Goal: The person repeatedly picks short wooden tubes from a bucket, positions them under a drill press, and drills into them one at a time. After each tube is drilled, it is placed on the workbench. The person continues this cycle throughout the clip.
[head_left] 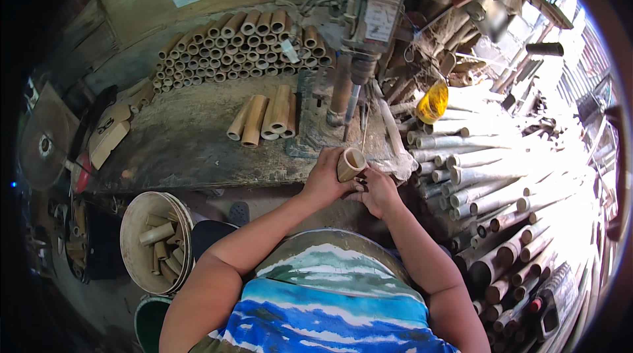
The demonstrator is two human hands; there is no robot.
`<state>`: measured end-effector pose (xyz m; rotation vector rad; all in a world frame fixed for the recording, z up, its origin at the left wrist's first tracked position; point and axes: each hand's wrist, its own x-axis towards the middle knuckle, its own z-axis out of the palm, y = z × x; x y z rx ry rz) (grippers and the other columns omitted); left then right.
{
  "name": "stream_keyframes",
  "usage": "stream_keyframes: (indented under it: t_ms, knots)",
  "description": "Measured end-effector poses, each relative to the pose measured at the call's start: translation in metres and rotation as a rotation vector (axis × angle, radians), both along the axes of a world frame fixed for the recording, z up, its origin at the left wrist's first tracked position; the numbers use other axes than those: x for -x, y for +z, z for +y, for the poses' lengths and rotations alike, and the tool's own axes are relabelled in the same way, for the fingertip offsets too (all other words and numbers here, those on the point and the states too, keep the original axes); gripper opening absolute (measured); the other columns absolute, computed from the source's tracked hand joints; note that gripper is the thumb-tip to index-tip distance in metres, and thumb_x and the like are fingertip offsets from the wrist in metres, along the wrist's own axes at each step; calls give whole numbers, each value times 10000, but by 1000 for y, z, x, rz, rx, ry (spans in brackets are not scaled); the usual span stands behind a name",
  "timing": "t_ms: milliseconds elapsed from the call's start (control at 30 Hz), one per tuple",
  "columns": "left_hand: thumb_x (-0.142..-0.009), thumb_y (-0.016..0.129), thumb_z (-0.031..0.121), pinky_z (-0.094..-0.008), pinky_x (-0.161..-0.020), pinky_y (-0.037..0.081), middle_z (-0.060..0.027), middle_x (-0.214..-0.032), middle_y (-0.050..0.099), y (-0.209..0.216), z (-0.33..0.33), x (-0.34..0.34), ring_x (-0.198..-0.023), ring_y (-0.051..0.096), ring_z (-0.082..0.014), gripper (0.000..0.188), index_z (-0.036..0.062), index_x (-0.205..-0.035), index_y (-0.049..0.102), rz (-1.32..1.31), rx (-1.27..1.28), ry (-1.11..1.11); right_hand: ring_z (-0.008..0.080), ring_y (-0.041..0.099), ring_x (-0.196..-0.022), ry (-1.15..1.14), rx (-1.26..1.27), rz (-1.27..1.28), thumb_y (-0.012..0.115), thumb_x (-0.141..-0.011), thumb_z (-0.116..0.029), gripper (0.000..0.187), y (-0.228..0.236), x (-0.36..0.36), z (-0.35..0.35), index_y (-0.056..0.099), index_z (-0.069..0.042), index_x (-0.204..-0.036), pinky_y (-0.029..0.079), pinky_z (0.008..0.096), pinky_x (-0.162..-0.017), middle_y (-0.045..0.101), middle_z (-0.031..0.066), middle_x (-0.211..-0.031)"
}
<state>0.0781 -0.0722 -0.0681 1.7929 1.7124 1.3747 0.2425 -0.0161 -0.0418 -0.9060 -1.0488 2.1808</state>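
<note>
A short bamboo tube is held up in front of me at the bench's front edge, its open end facing up. My left hand wraps round its left side. From the right, my right hand closes in with bent fingers against the lower part of the tube; its fingertips are partly hidden. Just beyond the hands stands a drill press with its base on the bench. Left of that base, several cut bamboo pieces lie on the worn bench top.
Stacked bamboo tubes line the back of the bench. A white bucket with bamboo offcuts stands on the floor to my left. Long bamboo poles fill the right side, below a yellow container. A fan is at far left.
</note>
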Motion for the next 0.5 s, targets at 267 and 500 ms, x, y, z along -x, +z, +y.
stream_keyframes:
  t_ms: [267,500]
  knots:
    - [-851,754,156,-451,-1081,439,-213,-1376,519,-21,37,10,-1294,524,-394,766,44,-1478,328,-22,-20,21,319,625,-1202,-58,-858,-423,825,-839,-247,729,-13,36,25,461,6,-1418,497,399,-992,635,195,-1292]
    - [-867,738,172,-434,-1037,480,-219,-1364,584,7,62,29,-1273,584,-386,790,91,-1512,288,-187,211,-72,379,629,-1209,-93,-955,-618,849,-800,-262,741,12,53,54,485,8,-1387,487,438,-1014,658,243,-1260]
